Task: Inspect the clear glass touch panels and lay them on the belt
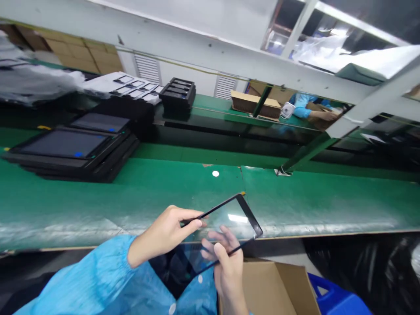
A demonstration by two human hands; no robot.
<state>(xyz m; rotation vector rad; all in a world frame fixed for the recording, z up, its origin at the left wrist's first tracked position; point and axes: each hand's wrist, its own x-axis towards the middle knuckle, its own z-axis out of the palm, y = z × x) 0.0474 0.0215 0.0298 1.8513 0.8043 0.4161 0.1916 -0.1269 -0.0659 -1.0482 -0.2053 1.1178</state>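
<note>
Both my hands hold a thin glass panel with a black border (229,216) in front of me, tilted, over the near edge of the green bench (131,197). My left hand (164,234) pinches its left long edge between thumb and fingers. My right hand (225,258) grips the lower edge, fingers showing through the clear glass. Blue sleeves cover my arms.
Stacked black trays holding dark screens (72,151) sit at the left of the bench. More black trays (179,94) and white trays stand behind. An open cardboard box (275,284) and a blue bin (337,299) are below. Another person's blue-sleeved arm (308,109) works at the far right.
</note>
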